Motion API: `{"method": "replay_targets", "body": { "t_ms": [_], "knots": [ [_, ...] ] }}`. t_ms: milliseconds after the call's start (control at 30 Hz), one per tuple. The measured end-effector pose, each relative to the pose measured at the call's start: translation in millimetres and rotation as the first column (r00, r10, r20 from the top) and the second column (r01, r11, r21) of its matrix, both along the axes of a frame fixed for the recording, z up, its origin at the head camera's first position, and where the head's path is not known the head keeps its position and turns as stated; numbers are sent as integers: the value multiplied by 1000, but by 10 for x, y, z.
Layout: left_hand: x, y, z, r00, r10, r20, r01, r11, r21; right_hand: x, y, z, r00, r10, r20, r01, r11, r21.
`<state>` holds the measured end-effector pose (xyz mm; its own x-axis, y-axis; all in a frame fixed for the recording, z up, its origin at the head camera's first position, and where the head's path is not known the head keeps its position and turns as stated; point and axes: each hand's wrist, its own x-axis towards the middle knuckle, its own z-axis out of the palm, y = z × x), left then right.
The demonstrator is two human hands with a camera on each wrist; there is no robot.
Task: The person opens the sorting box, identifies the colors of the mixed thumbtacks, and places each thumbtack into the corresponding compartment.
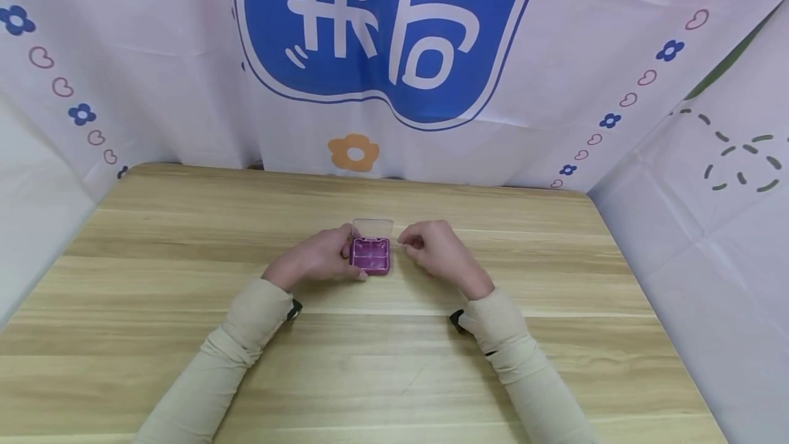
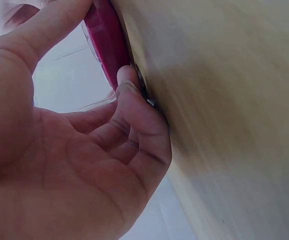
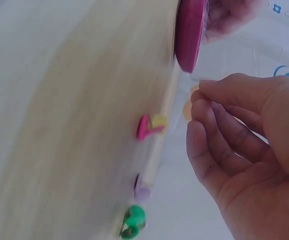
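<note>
A purple pill box (image 1: 371, 264) with small compartments stands on the wooden table, its clear lid (image 1: 373, 227) raised at the back. My left hand (image 1: 320, 256) grips the box from its left side, thumb at the near edge and fingers behind. In the left wrist view, the magenta side of the box (image 2: 107, 37) shows between thumb and fingers. To the right of the box, apart from it, is my right hand (image 1: 439, 252). Its fingers are loosely bent and the thumb tip lies close to the index fingertip (image 3: 196, 96); I see nothing held there.
In the right wrist view, small coloured pieces sit along the wooden surface: a pink and yellow one (image 3: 147, 127), a pale purple one (image 3: 142, 191) and a green one (image 3: 133, 220). They do not show in the head view. A printed cloth (image 1: 296, 129) hangs behind the table (image 1: 345, 375).
</note>
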<state>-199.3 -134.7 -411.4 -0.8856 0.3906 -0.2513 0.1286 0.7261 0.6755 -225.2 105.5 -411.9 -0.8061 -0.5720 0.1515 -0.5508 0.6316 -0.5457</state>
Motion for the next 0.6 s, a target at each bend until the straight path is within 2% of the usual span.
{"method": "replay_targets", "body": {
  "t_ms": [100,600],
  "knots": [
    [2,3,0,1000,-6,-3,6,1000,5,2,-57,7,999,21,-33,-21,1000,10],
    [-9,-4,-13,1000,-4,4,4,1000,-4,41,-184,14,998,65,-25,-65,998,-12]
  ]
}}
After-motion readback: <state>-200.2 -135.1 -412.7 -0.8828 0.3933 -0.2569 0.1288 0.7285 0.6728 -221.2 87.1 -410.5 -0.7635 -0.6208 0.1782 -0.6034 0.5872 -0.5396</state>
